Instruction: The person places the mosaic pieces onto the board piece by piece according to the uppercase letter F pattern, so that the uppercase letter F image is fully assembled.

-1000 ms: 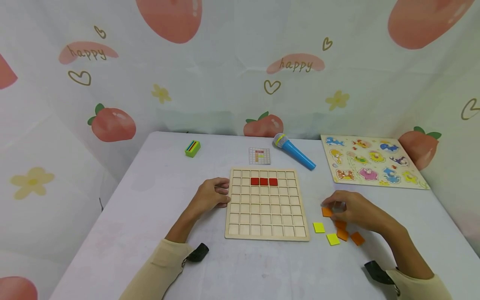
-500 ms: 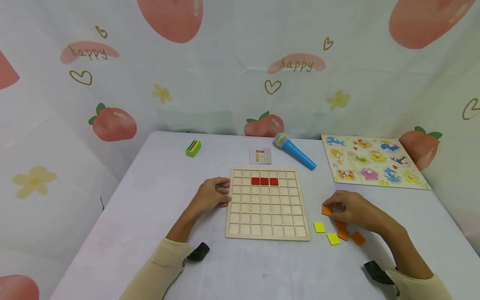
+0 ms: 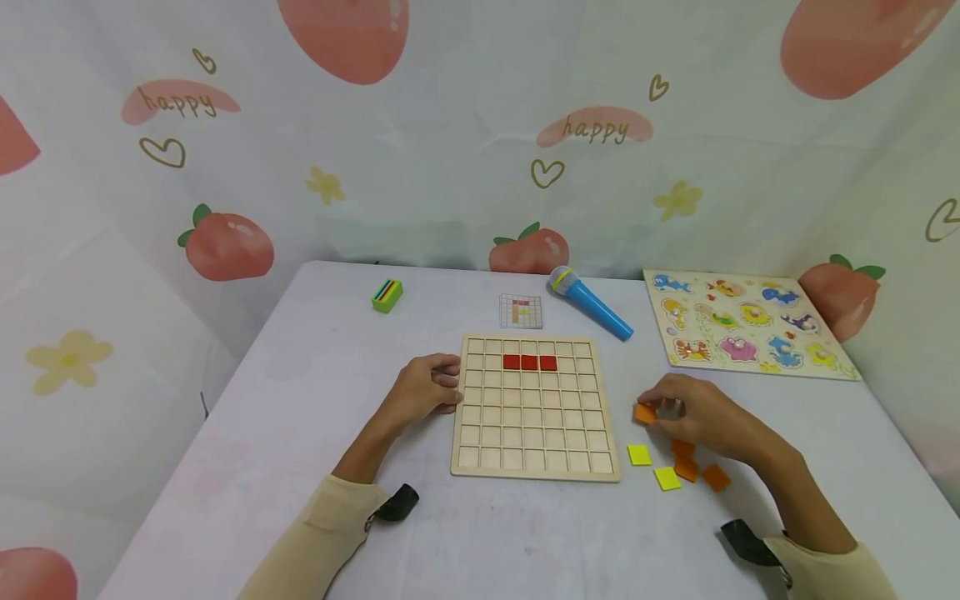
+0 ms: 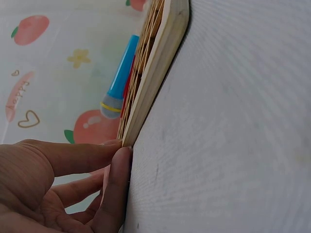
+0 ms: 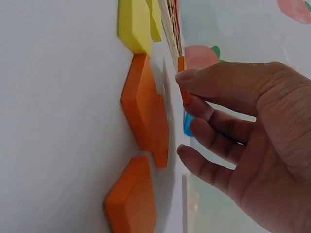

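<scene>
A wooden grid board (image 3: 532, 408) lies mid-table, with three red square tiles (image 3: 529, 362) in a row of its cells near the far side. My left hand (image 3: 423, 387) is at the board's left edge; in the left wrist view, thumb and a finger pinch the rim (image 4: 160, 73). To the right of the board, my right hand (image 3: 697, 412) holds an orange square tile (image 3: 644, 413) between thumb and fingertip, raised off the table in the right wrist view. Below that hand lie more orange tiles (image 3: 716, 477) and two yellow tiles (image 3: 667, 478).
Behind the board lies a small pattern card (image 3: 521, 312) with coloured squares. A blue toy microphone (image 3: 592, 307) lies to its right. An animal puzzle board (image 3: 750, 325) covers the far right corner, and a green block with coloured stripes (image 3: 387, 296) is at the back left.
My right hand has lifted the orange tile and shifted slightly left, toward the board. The left hand stays at the board's edge.
</scene>
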Motion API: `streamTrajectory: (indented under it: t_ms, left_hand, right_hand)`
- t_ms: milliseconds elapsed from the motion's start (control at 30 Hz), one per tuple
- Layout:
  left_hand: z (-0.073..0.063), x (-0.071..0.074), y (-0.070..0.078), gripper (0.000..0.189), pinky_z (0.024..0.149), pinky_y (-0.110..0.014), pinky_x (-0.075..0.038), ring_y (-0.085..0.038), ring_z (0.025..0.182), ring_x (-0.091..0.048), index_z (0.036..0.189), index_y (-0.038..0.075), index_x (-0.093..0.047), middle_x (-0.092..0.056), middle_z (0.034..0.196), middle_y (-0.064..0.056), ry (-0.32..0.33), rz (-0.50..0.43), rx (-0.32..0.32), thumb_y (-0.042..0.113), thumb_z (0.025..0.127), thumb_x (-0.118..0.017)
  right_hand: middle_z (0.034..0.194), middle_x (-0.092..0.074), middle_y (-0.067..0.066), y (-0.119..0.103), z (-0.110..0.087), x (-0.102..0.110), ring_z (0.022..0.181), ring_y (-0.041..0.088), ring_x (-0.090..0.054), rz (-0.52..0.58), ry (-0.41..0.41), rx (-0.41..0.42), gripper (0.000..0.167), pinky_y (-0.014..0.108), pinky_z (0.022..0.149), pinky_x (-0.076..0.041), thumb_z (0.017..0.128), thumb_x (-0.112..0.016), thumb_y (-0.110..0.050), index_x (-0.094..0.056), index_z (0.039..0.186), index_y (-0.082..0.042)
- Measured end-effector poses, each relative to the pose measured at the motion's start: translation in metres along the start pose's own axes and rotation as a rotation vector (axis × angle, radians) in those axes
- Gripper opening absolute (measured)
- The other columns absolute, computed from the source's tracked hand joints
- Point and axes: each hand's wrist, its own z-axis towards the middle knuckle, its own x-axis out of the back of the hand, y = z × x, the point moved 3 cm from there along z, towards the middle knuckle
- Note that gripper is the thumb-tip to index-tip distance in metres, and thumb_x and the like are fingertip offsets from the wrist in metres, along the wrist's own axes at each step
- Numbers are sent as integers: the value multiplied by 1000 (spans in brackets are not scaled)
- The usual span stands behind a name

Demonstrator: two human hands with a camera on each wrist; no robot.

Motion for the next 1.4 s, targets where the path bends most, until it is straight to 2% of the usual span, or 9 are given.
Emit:
streamTrajectory:
  t_ms: [300,767,1033,1400]
  left_hand:
    - [0,0,-1,61,75,-32,-68,-24,112,-68,144,-1,-61,-66,131,-16,2,1,4,-10,86,-77]
    - [0,0,-1,62,76,-31,-68,-26,114,-68,145,-1,-60,-66,133,-16,1,4,3,-10,86,-77]
    - [0,0,-1,62,76,-32,-68,-26,113,-68,145,-1,-60,-66,132,-17,0,0,7,-10,86,-77]
    - [1,0,-1,62,76,-32,-68,-26,115,-68,145,0,-60,-66,134,-16,0,0,7,-10,86,-77]
  right_hand:
    - [107,-70,-6,-11,16,-3,97,17,-57,2,1,28,34,25,78,-55,89,-80,-18,-78,123,-12]
    - [108,-69,-4,-38,41,-12,98,17,-60,53,-31,143,32,27,81,-56,93,-81,-22,-78,123,-11]
    - [109,-69,-3,-52,54,-18,98,17,-59,35,-32,195,32,27,80,-55,94,-79,-21,-78,123,-10]
    - [112,-69,-2,-71,73,-23,103,18,-58,36,-39,244,31,35,88,-57,95,-79,-20,-78,124,-10]
